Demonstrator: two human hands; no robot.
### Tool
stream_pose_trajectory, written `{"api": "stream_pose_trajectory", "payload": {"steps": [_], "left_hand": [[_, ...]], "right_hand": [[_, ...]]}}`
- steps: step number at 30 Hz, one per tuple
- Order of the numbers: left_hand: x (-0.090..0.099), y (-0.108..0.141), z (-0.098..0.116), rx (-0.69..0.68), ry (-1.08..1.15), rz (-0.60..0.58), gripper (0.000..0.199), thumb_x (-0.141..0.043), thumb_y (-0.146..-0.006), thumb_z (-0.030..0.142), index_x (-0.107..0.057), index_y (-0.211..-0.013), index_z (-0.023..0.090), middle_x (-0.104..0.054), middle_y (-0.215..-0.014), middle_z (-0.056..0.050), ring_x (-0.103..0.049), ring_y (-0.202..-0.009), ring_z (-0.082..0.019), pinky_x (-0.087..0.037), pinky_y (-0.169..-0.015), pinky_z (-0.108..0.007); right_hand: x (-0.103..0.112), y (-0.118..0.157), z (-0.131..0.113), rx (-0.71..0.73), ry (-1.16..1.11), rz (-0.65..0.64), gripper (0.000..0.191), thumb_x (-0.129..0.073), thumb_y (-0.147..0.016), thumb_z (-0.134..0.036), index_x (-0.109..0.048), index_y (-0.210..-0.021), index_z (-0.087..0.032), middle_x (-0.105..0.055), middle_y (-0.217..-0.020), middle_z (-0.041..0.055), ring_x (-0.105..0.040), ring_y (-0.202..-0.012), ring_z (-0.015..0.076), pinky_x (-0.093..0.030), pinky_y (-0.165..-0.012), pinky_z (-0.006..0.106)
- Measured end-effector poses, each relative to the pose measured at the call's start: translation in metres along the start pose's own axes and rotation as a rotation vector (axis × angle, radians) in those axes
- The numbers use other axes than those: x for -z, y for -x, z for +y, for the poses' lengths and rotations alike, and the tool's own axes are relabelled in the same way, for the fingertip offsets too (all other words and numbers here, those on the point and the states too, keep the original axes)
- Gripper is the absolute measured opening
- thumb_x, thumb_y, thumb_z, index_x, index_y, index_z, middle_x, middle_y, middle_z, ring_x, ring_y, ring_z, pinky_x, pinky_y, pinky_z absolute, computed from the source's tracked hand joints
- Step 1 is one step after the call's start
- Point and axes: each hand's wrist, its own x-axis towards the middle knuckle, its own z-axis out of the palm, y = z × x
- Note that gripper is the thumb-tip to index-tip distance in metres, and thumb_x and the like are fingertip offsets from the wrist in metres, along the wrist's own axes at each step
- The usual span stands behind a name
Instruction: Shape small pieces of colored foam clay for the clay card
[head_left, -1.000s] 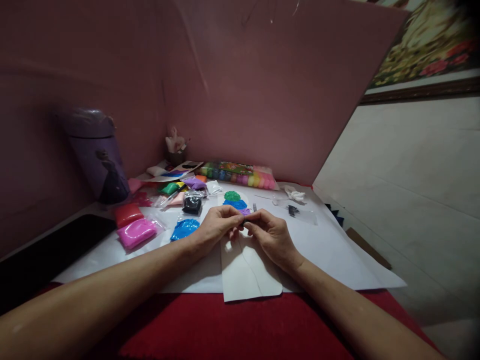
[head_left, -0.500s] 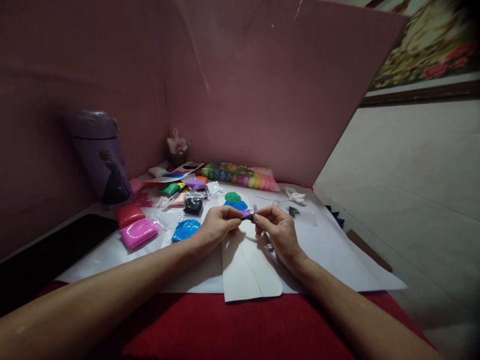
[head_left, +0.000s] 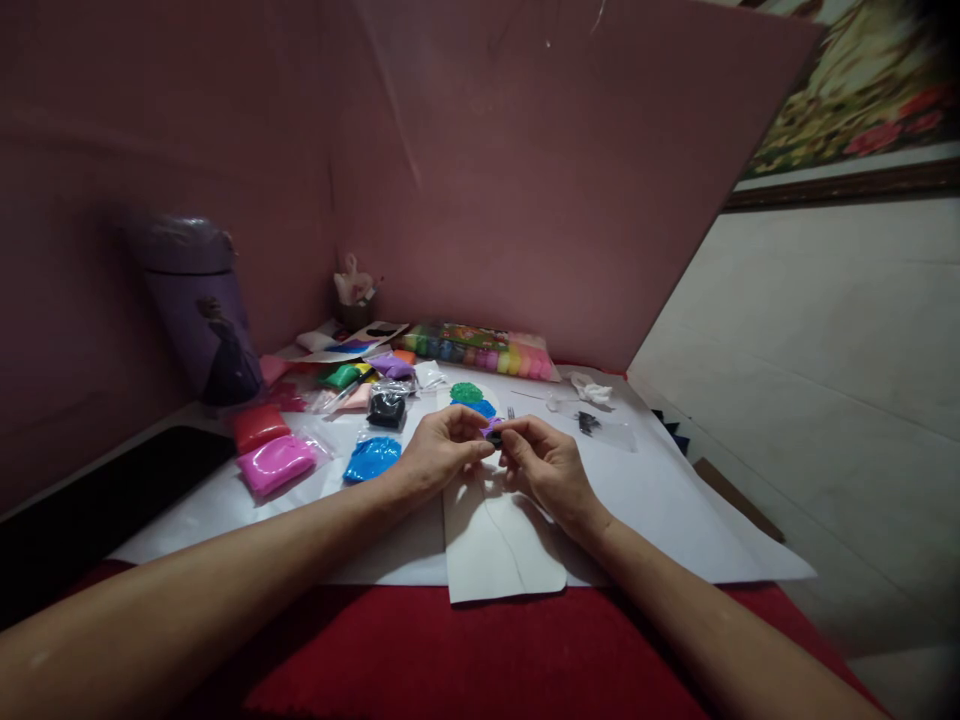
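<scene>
Between the fingertips of both hands is a small piece of black clay point(head_left: 495, 438). My left hand point(head_left: 445, 446) pinches it from the left, and my right hand point(head_left: 549, 462) pinches it from the right. Below them lies a white card point(head_left: 501, 545) with a thin curved pencil line. Green clay point(head_left: 466, 392) and blue clay point(head_left: 475, 409) are spread at the card's far end, with a bit of purple clay partly hidden by my fingers. The tines of a fork point(head_left: 511, 412) show just beyond my right hand.
Bags of blue point(head_left: 373, 459), black point(head_left: 387, 408), pink point(head_left: 277, 464) and red clay point(head_left: 260, 430) lie to the left. A long pack of coloured clay point(head_left: 480, 350) is at the back. A purple tumbler point(head_left: 206, 315) stands at left; black scraps point(head_left: 589, 424) on clear plastic lie right.
My right hand has moved slightly left, closer to my left hand. The black clay between the fingertips shows shorter, and the fork is less visible under my right hand.
</scene>
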Motion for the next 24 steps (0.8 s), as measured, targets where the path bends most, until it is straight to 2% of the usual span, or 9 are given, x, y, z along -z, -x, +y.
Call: {"api": "stream_pose_trajectory", "payload": {"steps": [2,5,11,18,24], "left_hand": [[-0.0001,0.0009,0.0013,0.044,-0.046,-0.027,0.022,-0.074,-0.065,0.021,-0.065,-0.081,0.010,-0.062,-0.059,0.001,-0.052,-0.045,-0.008,-0.041,-0.046,-0.020],[-0.0014,0.0027,0.0044,0.090,-0.095,-0.028,0.020,-0.076,-0.066,0.025,-0.066,-0.073,0.010,-0.060,-0.053,0.001,-0.049,-0.043,-0.007,-0.037,-0.044,-0.020],[-0.0022,0.0029,0.0055,0.064,-0.099,-0.010,0.015,-0.073,-0.067,0.022,-0.064,-0.071,0.011,-0.060,-0.052,0.001,-0.051,-0.043,-0.009,-0.040,-0.045,-0.021],[-0.0047,0.0004,0.0024,0.016,-0.100,0.061,0.007,-0.066,-0.066,0.015,-0.060,-0.069,0.012,-0.058,-0.053,0.003,-0.050,-0.040,-0.007,-0.040,-0.041,-0.020],[-0.0038,0.0003,0.0037,-0.004,-0.062,0.165,0.006,-0.064,-0.065,0.012,-0.059,-0.065,0.013,-0.055,-0.049,0.004,-0.048,-0.040,-0.006,-0.039,-0.041,-0.018]], "right_hand": [[-0.0001,0.0000,0.0002,0.002,-0.020,-0.029,0.020,-0.069,-0.080,-0.035,-0.067,-0.091,-0.018,-0.061,-0.066,-0.0021,-0.054,-0.053,0.0105,-0.047,-0.049,0.024],[-0.0002,-0.0012,0.0003,0.019,-0.035,-0.036,0.016,-0.074,-0.077,-0.030,-0.068,-0.084,-0.019,-0.064,-0.070,-0.0017,-0.055,-0.057,0.0099,-0.046,-0.052,0.023],[-0.0003,-0.0027,-0.0008,0.026,-0.064,-0.035,0.013,-0.073,-0.076,-0.028,-0.067,-0.082,-0.018,-0.064,-0.070,-0.0016,-0.056,-0.058,0.0106,-0.047,-0.055,0.024],[-0.0034,-0.0027,-0.0019,0.005,-0.030,0.047,0.015,-0.070,-0.077,-0.029,-0.063,-0.076,-0.017,-0.059,-0.059,-0.0034,-0.053,-0.049,0.0099,-0.046,-0.046,0.022],[-0.0016,-0.0068,-0.0064,-0.035,-0.030,0.206,0.016,-0.071,-0.071,-0.026,-0.059,-0.068,-0.017,-0.059,-0.055,-0.0040,-0.052,-0.040,0.0087,-0.043,-0.039,0.020]]}}
